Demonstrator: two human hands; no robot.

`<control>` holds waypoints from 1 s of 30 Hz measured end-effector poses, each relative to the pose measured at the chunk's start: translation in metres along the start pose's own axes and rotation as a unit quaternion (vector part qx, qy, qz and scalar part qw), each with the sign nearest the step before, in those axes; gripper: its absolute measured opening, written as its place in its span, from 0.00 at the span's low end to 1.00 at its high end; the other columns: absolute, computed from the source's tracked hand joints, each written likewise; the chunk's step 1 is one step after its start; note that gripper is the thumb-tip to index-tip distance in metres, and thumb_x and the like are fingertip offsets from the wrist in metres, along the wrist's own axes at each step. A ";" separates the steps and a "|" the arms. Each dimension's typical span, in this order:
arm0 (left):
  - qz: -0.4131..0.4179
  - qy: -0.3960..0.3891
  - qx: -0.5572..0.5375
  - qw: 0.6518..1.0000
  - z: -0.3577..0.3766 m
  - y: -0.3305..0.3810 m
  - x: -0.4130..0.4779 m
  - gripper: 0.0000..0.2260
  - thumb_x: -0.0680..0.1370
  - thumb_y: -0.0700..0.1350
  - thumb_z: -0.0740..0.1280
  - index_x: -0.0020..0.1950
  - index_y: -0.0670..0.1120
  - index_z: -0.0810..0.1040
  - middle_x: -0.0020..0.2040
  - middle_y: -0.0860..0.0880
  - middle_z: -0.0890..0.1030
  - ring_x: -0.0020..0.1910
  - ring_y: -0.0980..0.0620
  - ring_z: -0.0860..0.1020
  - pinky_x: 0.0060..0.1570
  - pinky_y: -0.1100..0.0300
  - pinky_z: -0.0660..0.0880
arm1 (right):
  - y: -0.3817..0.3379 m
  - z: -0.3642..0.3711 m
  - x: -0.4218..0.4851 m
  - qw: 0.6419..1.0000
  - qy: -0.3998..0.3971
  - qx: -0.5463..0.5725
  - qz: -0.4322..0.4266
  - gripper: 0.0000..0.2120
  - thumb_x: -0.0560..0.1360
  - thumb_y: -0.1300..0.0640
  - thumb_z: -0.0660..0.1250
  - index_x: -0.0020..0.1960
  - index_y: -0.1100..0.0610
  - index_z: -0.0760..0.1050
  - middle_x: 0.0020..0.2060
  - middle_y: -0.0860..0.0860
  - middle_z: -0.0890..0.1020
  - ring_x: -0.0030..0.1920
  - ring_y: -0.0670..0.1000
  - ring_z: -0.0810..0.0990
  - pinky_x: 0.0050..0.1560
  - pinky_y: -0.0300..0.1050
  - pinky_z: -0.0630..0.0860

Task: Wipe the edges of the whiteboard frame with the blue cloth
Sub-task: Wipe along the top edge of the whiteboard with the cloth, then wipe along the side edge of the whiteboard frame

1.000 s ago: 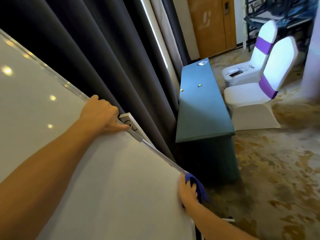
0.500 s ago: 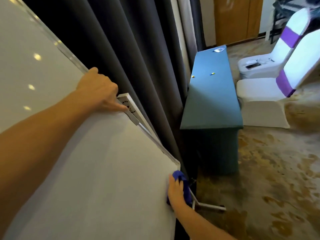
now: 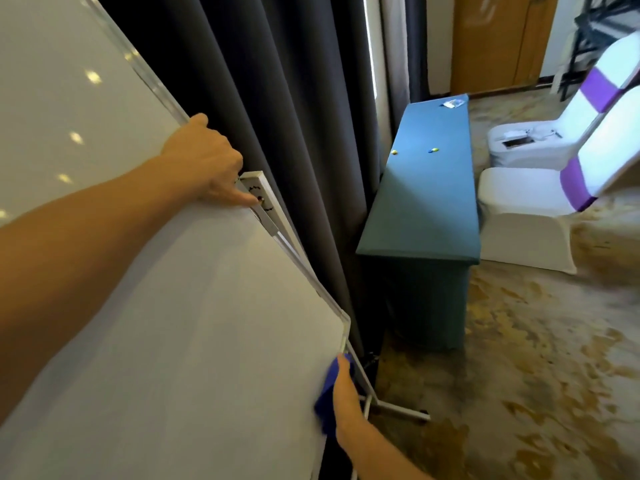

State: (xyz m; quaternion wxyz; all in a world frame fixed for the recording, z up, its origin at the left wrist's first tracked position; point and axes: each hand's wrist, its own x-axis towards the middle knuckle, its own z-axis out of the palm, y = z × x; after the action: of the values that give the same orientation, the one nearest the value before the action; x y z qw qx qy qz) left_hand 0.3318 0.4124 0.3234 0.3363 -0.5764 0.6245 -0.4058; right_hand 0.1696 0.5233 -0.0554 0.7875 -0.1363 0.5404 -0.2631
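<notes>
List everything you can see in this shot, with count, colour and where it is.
Whiteboard: one, white with silver frame, tilted, left and centre.
Blue cloth: one, against the board's lower frame edge.
Stand leg: one, white, on the floor below the board.
Curtain: dark grey, behind the board.
Table: one, teal cover, beside the curtain.
Small items: several, on the tabletop.
Chairs: two, white covers, purple bands, right.
Door: wooden, far back.
Carpet: beige, patterned.
Left hand: gripping the board's upper edge.
Right hand: holding the cloth.

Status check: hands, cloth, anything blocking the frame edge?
Left hand gripping whiteboard frame. Right hand pressing blue cloth on the edge below the corner. Dark curtain close behind.
</notes>
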 end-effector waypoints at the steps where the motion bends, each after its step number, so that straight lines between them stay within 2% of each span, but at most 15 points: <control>1: 0.007 0.012 0.002 1.000 -0.003 0.002 0.001 0.34 0.71 0.76 0.46 0.35 0.51 0.78 0.30 0.51 0.77 0.33 0.52 0.73 0.45 0.53 0.59 | -0.016 -0.006 0.002 1.000 -0.016 -0.011 0.008 0.25 0.79 0.38 0.62 0.65 0.57 0.71 0.57 0.57 0.78 0.52 0.59 0.76 0.50 0.51 0.73; 3: 0.022 0.044 0.005 0.999 -0.013 0.006 0.004 0.32 0.73 0.73 0.49 0.44 0.50 0.81 0.40 0.50 0.82 0.44 0.49 0.77 0.48 0.52 0.63 | -0.046 -0.023 0.005 0.999 -0.033 0.004 -0.003 0.24 0.77 0.36 0.63 0.62 0.54 0.72 0.52 0.55 0.79 0.51 0.59 0.77 0.45 0.51 0.75; 6: 0.006 0.066 -0.011 0.998 -0.038 0.014 0.005 0.25 0.75 0.65 0.57 0.60 0.49 0.77 0.57 0.44 0.79 0.60 0.41 0.72 0.60 0.45 0.66 | -0.059 -0.053 -0.003 0.998 -0.057 0.013 0.004 0.31 0.75 0.39 0.67 0.71 0.57 0.71 0.66 0.58 0.76 0.63 0.64 0.75 0.65 0.60 0.71; 9: -0.075 0.071 -0.180 0.978 -0.065 0.045 -0.007 0.21 0.76 0.60 0.60 0.60 0.47 0.74 0.60 0.41 0.75 0.62 0.38 0.69 0.60 0.42 0.65 | -0.079 -0.090 -0.004 0.985 -0.170 0.016 0.018 0.28 0.65 0.46 0.78 0.58 0.61 0.78 0.54 0.60 0.78 0.50 0.61 0.78 0.58 0.57 0.73; 11: -0.112 0.141 -0.324 0.929 -0.078 0.085 -0.026 0.17 0.76 0.58 0.60 0.56 0.47 0.76 0.55 0.43 0.77 0.56 0.41 0.73 0.54 0.46 0.70 | -0.092 -0.103 0.001 0.963 -0.253 0.011 0.092 0.26 0.65 0.46 0.78 0.57 0.60 0.80 0.53 0.60 0.80 0.50 0.61 0.79 0.60 0.57 0.72; 14: -0.245 0.221 -0.542 0.773 -0.087 0.173 -0.088 0.11 0.78 0.51 0.64 0.44 0.44 0.79 0.42 0.48 0.79 0.39 0.48 0.76 0.39 0.53 0.74 | -0.120 -0.095 0.014 0.914 -0.354 -0.048 0.190 0.25 0.76 0.45 0.68 0.67 0.60 0.76 0.63 0.61 0.79 0.60 0.63 0.78 0.69 0.62 0.67; 17: -0.501 0.222 -0.568 0.613 -0.089 0.273 -0.145 0.17 0.79 0.48 0.63 0.33 0.42 0.75 0.32 0.50 0.74 0.30 0.51 0.71 0.32 0.58 0.69 | -0.153 -0.075 0.031 0.834 -0.488 -0.102 0.236 0.26 0.82 0.44 0.56 0.74 0.59 0.68 0.71 0.60 0.72 0.72 0.60 0.69 0.73 0.60 0.58; 18: -0.600 0.206 -0.555 0.539 -0.091 0.301 -0.156 0.18 0.79 0.49 0.63 0.32 0.41 0.73 0.30 0.50 0.73 0.29 0.51 0.70 0.32 0.56 0.69 | -0.163 -0.069 0.031 0.812 -0.509 -0.114 0.262 0.26 0.82 0.44 0.55 0.74 0.60 0.68 0.72 0.60 0.72 0.73 0.60 0.68 0.74 0.60 0.57; 19: -0.695 0.190 -0.534 0.443 -0.094 0.330 -0.163 0.19 0.79 0.49 0.63 0.31 0.40 0.72 0.29 0.48 0.72 0.28 0.50 0.70 0.32 0.54 0.69 | -0.171 -0.064 0.033 0.801 -0.506 -0.135 0.291 0.26 0.82 0.45 0.56 0.73 0.61 0.69 0.70 0.62 0.73 0.72 0.62 0.69 0.74 0.61 0.57; 21: -0.821 0.169 -0.506 0.203 -0.108 0.371 -0.162 0.18 0.80 0.48 0.63 0.33 0.40 0.73 0.29 0.44 0.74 0.29 0.50 0.71 0.34 0.52 0.70 | -0.186 -0.057 0.026 0.778 -0.501 -0.179 0.335 0.24 0.81 0.49 0.60 0.70 0.63 0.72 0.67 0.65 0.76 0.69 0.66 0.73 0.73 0.63 0.62; 23: -0.832 0.160 -0.531 0.005 -0.130 0.389 -0.142 0.16 0.80 0.51 0.62 0.40 0.41 0.77 0.34 0.44 0.79 0.31 0.50 0.77 0.35 0.53 0.73 | -0.189 -0.057 0.019 0.775 -0.493 -0.198 0.342 0.23 0.78 0.49 0.65 0.68 0.61 0.75 0.62 0.63 0.80 0.62 0.66 0.78 0.66 0.63 0.71; 24: -0.812 0.148 -0.562 -0.062 -0.142 0.397 -0.129 0.16 0.79 0.56 0.63 0.44 0.44 0.80 0.39 0.46 0.83 0.35 0.49 0.81 0.36 0.53 0.77 | -0.190 -0.061 0.012 0.768 -0.484 -0.222 0.356 0.24 0.76 0.46 0.67 0.66 0.59 0.76 0.60 0.61 0.81 0.60 0.64 0.80 0.62 0.61 0.75; 26: -0.758 0.167 -0.621 -0.111 -0.158 0.398 -0.107 0.18 0.70 0.64 0.68 0.50 0.52 0.84 0.49 0.52 0.87 0.47 0.52 0.85 0.42 0.56 0.81 | -0.192 -0.062 0.010 0.733 -0.487 -0.278 0.384 0.30 0.71 0.41 0.73 0.66 0.57 0.76 0.60 0.57 0.81 0.60 0.61 0.79 0.61 0.57 0.76; 28: -0.752 0.193 -0.624 -0.090 -0.166 0.392 -0.098 0.16 0.66 0.62 0.74 0.50 0.57 0.84 0.51 0.54 0.86 0.49 0.54 0.85 0.44 0.58 0.81 | -0.196 -0.058 0.000 0.689 -0.523 -0.308 0.396 0.31 0.68 0.42 0.77 0.65 0.59 0.77 0.60 0.59 0.81 0.60 0.62 0.79 0.62 0.57 0.75; 30: -0.788 0.183 -0.587 -0.038 -0.172 0.389 -0.103 0.07 0.70 0.56 0.75 0.47 0.59 0.85 0.49 0.54 0.87 0.47 0.55 0.85 0.43 0.59 0.82 | -0.202 -0.054 -0.008 0.665 -0.567 -0.313 0.373 0.30 0.62 0.46 0.82 0.59 0.59 0.82 0.57 0.59 0.83 0.56 0.62 0.82 0.56 0.57 0.79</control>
State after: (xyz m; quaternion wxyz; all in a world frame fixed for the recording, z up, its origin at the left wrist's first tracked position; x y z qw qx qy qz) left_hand 0.0163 0.5372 0.0473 0.7847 0.5934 0.1786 -0.0115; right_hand 0.0633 0.3650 0.0313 0.8851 -0.2842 0.0461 0.3655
